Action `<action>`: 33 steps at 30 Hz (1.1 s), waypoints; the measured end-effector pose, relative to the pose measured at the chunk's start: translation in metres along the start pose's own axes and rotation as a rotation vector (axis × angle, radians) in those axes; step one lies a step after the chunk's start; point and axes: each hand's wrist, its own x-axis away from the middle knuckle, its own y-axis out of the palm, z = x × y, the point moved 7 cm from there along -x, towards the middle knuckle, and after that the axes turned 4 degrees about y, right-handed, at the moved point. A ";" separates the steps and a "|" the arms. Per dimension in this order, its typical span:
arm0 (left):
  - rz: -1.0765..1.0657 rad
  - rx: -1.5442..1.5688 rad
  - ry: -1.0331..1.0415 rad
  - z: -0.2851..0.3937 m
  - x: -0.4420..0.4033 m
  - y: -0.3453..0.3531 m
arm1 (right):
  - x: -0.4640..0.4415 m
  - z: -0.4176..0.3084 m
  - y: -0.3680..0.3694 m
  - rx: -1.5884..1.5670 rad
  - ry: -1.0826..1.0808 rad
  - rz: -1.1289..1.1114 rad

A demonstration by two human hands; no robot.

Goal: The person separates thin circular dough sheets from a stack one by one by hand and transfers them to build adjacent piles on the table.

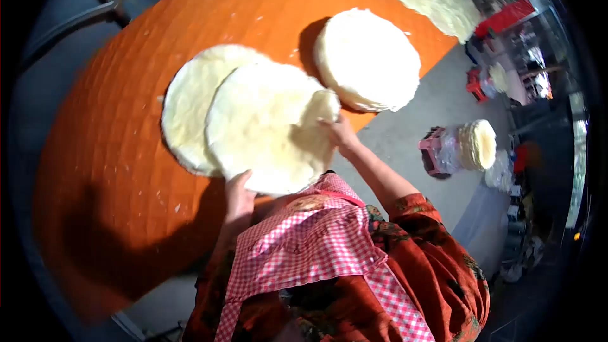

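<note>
A round, thin flatbread is held up in front of me by both hands. My left hand grips its near left edge, with the fingers partly hidden beneath it. On the right edge, my right hand pinches the bread, which curls up there. Partly covered by the held bread, another flatbread lies on the orange tabletop. A thick stack of flatbreads sits just beyond my right hand, near the table's edge.
More thin flatbread sheets lie at the far right end of the table. On the floor to the right, a pink stool stands beside another flatbread stack with clear plastic. A red stool is farther back.
</note>
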 end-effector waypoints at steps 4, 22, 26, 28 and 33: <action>0.049 -0.034 -0.040 0.011 0.004 0.008 | 0.011 -0.111 0.011 -0.010 -0.302 -0.215; -0.305 -0.303 0.057 -0.112 -0.184 0.326 | -0.111 -0.052 -0.318 -0.331 -0.031 0.163; -0.046 -0.448 0.050 -0.132 -0.179 0.306 | -0.137 -0.027 -0.329 -0.538 0.082 0.005; -0.133 -0.404 0.045 -0.131 -0.180 0.311 | -0.141 -0.032 -0.337 -0.434 0.098 0.031; -0.093 -0.535 0.099 -0.130 -0.170 0.319 | -0.139 -0.066 -0.349 -0.361 -0.092 0.075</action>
